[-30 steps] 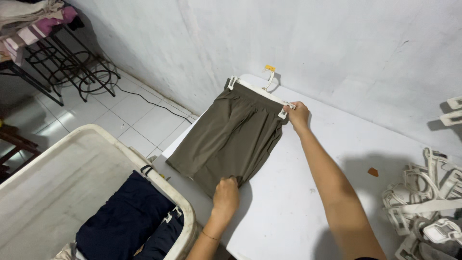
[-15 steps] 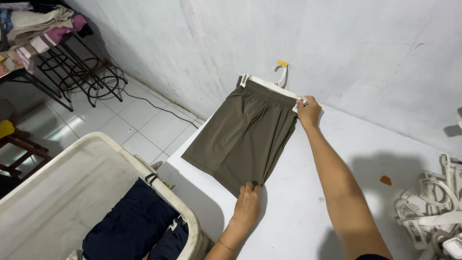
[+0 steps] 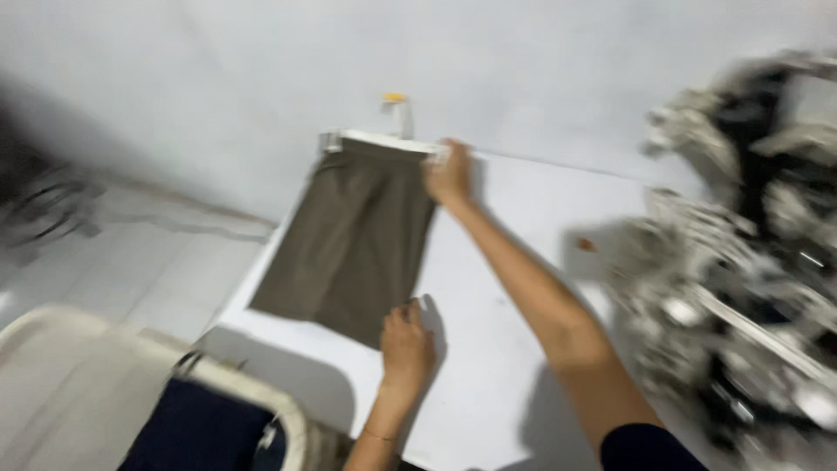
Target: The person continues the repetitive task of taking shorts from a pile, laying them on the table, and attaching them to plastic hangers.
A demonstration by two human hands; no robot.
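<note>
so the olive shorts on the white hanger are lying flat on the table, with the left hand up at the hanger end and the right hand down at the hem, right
Not quite: the hands are swapped. In the head view the right hand is up at the white hanger, and the left hand is down at the hem. The olive shorts do lie flat on the table.

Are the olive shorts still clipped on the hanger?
Yes. The shorts lie flat on the table, waistband clipped in the white hanger.

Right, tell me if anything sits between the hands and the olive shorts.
Nothing visible does. The right hand already holds the white clip hanger at the waistband, and the left hand pinches the hem of the olive shorts, which lie flat on the white table.
</note>
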